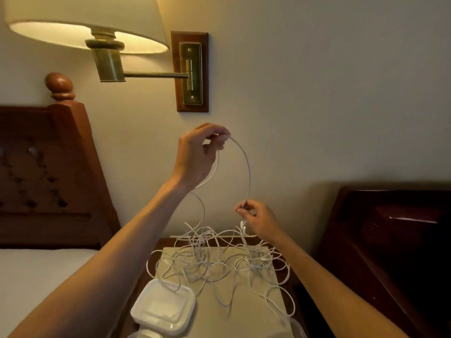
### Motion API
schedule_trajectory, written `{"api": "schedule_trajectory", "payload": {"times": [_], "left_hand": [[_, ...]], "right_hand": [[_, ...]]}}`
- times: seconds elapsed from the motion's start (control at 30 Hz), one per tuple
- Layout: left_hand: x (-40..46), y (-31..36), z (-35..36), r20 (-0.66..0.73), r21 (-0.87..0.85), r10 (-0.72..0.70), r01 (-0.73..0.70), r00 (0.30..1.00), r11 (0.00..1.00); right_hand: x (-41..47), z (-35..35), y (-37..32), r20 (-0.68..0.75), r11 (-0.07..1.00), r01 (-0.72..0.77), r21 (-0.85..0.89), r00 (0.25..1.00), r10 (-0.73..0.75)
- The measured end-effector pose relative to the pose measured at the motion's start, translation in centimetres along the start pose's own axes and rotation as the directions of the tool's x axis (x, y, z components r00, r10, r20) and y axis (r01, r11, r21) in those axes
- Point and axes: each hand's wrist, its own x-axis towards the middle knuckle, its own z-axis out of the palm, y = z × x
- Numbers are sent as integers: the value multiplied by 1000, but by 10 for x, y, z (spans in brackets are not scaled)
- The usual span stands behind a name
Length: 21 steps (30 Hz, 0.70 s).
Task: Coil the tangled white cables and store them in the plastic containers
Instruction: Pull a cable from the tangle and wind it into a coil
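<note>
A tangle of white cables (219, 259) lies spread over a pale mat on the small bedside table (290, 284). One white cable (247, 164) arcs up out of the heap. My left hand (197, 154) pinches its top, raised high in front of the wall. My right hand (258, 218) pinches the same cable lower down, just above the heap. A stack of clear plastic containers (166, 308) with lids sits at the table's front left, with a cable strand draped over it. Another container edge (297, 325) shows at the front right.
A bed with white sheet (36, 276) and carved wooden headboard (48, 172) is on the left. A lit wall lamp (92, 30) on a brass swing arm hangs above. Dark wooden furniture (390, 240) stands close on the right.
</note>
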Motion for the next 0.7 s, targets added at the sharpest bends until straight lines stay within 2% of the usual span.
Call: {"api": "schedule_trajectory", "payload": {"times": [0.07, 0.17, 0.23, 0.3, 0.37, 0.4, 0.43, 0.47, 0.5, 0.53, 0.6, 0.63, 0.7], "left_hand": [[14, 16, -15, -53, -19, 30, -31, 998, 999], [15, 19, -33, -106, 17, 19, -17, 994, 1000], [-1, 3, -37, -95, 27, -71, 74, 993, 997], [-27, -20, -39, -78, -3, -225, 225, 971, 974], [-50, -44, -43, 50, 46, -374, 372, 926, 927], [-60, -50, -46, 213, 164, -440, 412, 873, 896], [-70, -53, -47, 384, 352, -507, 386, 771, 853], [-76, -55, -47, 476, 510, -559, 304, 679, 804], [-77, -54, -47, 462, 577, -584, 274, 667, 769], [-75, -48, -47, 411, 561, -585, 311, 699, 767], [-64, -24, -40, 217, 332, -520, 439, 826, 835], [-58, -10, -33, 177, 212, -488, 451, 855, 867], [-50, 17, -15, 279, 135, -419, 397, 864, 908]], "right_hand": [[11, -10, -14, -5, 999, -4, -47, 1000, 3], [26, -32, -43, -83, 997, 72, -2, 994, -72], [34, -51, -68, -150, 987, 116, 110, 984, -99], [39, -70, -92, -165, 954, 106, 282, 984, -60], [40, -87, -113, -101, 921, 17, 389, 995, 25], [38, -92, -121, -55, 915, -33, 402, 997, 60], [36, -96, -127, -15, 915, -68, 397, 997, 80], [34, -98, -131, 10, 921, -87, 380, 996, 90], [30, -99, -134, 22, 931, -97, 353, 995, 95], [26, -98, -137, 28, 944, -97, 314, 995, 93], [16, -93, -141, 54, 969, -81, 233, 996, 71], [12, -90, -143, 78, 976, -70, 206, 995, 55], [3, -83, -148, 137, 981, -49, 186, 990, 24]]}}
